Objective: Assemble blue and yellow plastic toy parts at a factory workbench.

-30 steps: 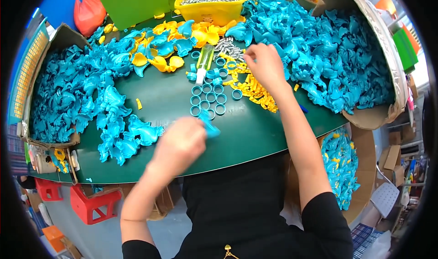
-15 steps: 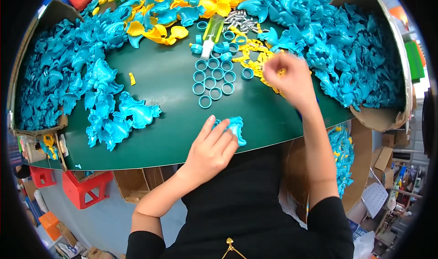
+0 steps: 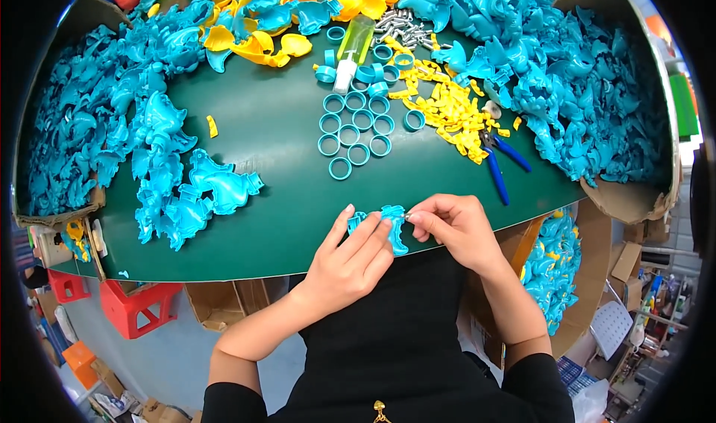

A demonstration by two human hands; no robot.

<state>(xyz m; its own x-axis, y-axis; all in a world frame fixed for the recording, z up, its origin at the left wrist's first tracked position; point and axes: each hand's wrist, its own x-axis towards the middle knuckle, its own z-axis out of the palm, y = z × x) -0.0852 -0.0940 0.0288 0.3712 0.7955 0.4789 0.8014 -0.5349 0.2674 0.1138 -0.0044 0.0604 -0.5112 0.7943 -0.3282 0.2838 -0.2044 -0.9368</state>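
Near the front edge of the green table, my left hand (image 3: 353, 255) holds down a teal plastic shell piece (image 3: 395, 238), its fingers lying over the piece's left part. Thumb and forefinger of my right hand (image 3: 455, 229) pinch a small silvery metal pin at the shell's right edge. Most of the pin is covered by the fingertips. Ahead of my hands several teal rings (image 3: 348, 134) stand in a close cluster. Yellow small plastic parts (image 3: 462, 114) lie in a heap to the right, beside blue-handled pliers (image 3: 497, 171).
Teal shell pieces pile up at the left (image 3: 82, 117) and right (image 3: 597, 102), inside cardboard walls. A clear bottle of green liquid (image 3: 356, 39) lies behind the rings, next to silvery metal pins (image 3: 403, 29). A carton of teal and yellow parts (image 3: 553, 266) stands below the table's right side.
My right hand has come from the yellow heap down to the shell piece, now pinching a small metal pin. The pliers have come into view. My left hand stays on the shell.
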